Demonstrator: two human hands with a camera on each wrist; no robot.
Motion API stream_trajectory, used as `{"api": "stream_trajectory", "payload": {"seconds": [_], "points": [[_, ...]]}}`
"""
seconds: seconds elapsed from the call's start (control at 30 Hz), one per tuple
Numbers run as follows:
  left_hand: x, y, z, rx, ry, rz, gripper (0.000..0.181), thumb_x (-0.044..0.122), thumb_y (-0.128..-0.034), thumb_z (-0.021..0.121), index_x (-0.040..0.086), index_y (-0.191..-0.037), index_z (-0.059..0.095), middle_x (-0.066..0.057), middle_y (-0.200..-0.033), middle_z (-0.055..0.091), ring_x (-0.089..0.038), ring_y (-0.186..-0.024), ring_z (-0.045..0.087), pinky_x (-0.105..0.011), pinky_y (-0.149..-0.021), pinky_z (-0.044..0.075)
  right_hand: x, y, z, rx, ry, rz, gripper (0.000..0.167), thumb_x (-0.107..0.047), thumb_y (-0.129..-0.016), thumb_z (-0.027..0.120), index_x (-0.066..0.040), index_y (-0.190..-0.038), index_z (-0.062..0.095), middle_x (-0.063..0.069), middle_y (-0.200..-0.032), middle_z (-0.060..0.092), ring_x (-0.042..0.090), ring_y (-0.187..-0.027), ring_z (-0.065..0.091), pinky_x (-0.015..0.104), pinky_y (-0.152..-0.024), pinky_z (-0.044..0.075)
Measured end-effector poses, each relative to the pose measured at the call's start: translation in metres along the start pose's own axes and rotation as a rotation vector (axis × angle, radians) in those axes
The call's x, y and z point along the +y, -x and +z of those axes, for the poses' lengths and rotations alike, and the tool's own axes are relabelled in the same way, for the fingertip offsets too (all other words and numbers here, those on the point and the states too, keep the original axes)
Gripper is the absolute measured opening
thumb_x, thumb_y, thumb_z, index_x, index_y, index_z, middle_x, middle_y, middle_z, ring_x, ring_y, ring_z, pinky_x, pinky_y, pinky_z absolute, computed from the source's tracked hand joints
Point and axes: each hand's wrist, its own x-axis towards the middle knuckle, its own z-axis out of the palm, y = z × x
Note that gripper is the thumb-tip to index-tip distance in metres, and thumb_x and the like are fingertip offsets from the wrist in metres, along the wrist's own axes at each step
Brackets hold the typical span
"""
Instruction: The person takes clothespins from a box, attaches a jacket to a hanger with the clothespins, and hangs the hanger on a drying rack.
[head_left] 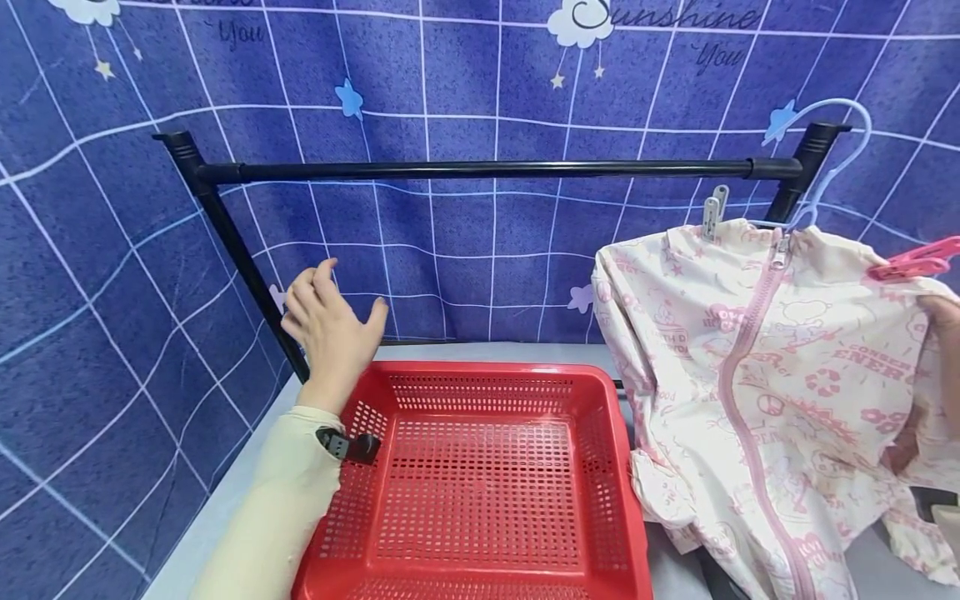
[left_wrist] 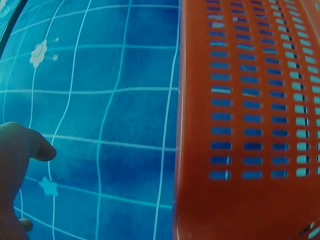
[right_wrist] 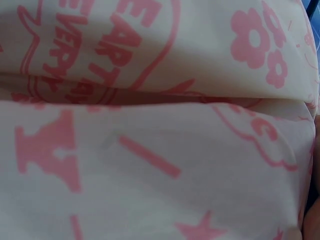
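Note:
My left hand (head_left: 330, 333) is raised beyond the red plastic basket (head_left: 622, 467), near the left post of the rack, fingers spread and loosely bent, holding nothing. In the left wrist view its thumb (left_wrist: 40, 145) shows at the left edge. At the right edge of the head view my right hand (head_left: 941, 333), partly out of frame, grips the shoulder of a white zip jacket (head_left: 810, 375) with pink print. The jacket is on a light blue hanger (head_left: 862, 133), its hook apart from the rail. A grey clothespin (head_left: 712, 215) and a pink clothespin (head_left: 915, 260) clip its shoulders.
A black rack rail (head_left: 487, 171) spans the back, between two slanted posts. Behind it hangs a blue curtain (head_left: 465, 267) with a white grid. The basket stands on a pale surface (head_left: 225, 517) and shows its perforated floor. Jacket fabric nearly fills the right wrist view.

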Motion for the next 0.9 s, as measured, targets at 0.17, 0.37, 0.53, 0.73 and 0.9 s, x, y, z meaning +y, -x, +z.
{"api": "stream_trajectory", "payload": {"seconds": [0.17,0.37,0.53,0.73,0.9], "points": [[-0.009,-0.002,-0.003,0.002,-0.015,-0.026,0.076,0.03,-0.0851,0.068,0.005,-0.144,0.027,-0.024,-0.14,0.024,-0.043,-0.135,0.014,-0.061,-0.097,0.014,-0.001,0.001,-0.001,0.057,0.187,-0.05,0.042,-0.007,-0.103,0.04,-0.04,-0.097,0.065,-0.024,-0.075,0.06,-0.01,-0.058,0.053,0.005,-0.054,0.039],[-0.021,-0.002,-0.003,0.046,-0.018,-0.01,0.074,0.028,-0.0859,0.067,0.005,-0.143,0.027,-0.023,-0.145,0.021,-0.04,-0.145,0.0,-0.06,-0.107,0.002,0.002,0.001,0.002,0.06,-0.067,0.016,0.037,-0.007,-0.103,0.043,-0.028,-0.092,0.071,-0.014,-0.068,0.064,-0.004,-0.054,0.056,0.008,-0.05,0.041],[-0.031,-0.002,-0.004,0.016,-0.027,-0.05,0.079,0.029,-0.0872,0.068,0.009,-0.147,0.021,-0.02,-0.156,0.006,-0.037,-0.147,-0.015,-0.061,-0.11,-0.009,-0.006,0.0,0.0,0.011,0.03,0.091,0.04,-0.01,-0.105,0.04,-0.035,-0.088,0.066,-0.017,-0.066,0.061,-0.006,-0.053,0.055,0.009,-0.049,0.04],[-0.04,-0.005,-0.008,-0.004,-0.03,-0.096,0.088,0.027,-0.0876,0.069,0.011,-0.152,0.012,-0.02,-0.159,-0.01,-0.039,-0.146,-0.02,-0.061,-0.11,-0.013,-0.009,0.0,0.005,0.063,0.098,0.022,0.044,-0.006,-0.104,0.04,-0.039,-0.089,0.066,-0.023,-0.066,0.06,-0.01,-0.054,0.053,0.005,-0.053,0.039],[-0.046,-0.007,-0.011,-0.004,-0.034,-0.113,0.093,0.026,-0.0892,0.067,0.015,-0.155,0.003,-0.017,-0.159,-0.015,-0.038,-0.146,-0.02,-0.061,-0.111,-0.012,-0.008,-0.001,0.01,0.128,0.192,-0.109,0.041,-0.003,-0.103,0.047,-0.04,-0.089,0.06,-0.027,-0.066,0.053,-0.015,-0.056,0.048,0.001,-0.057,0.036]]}}
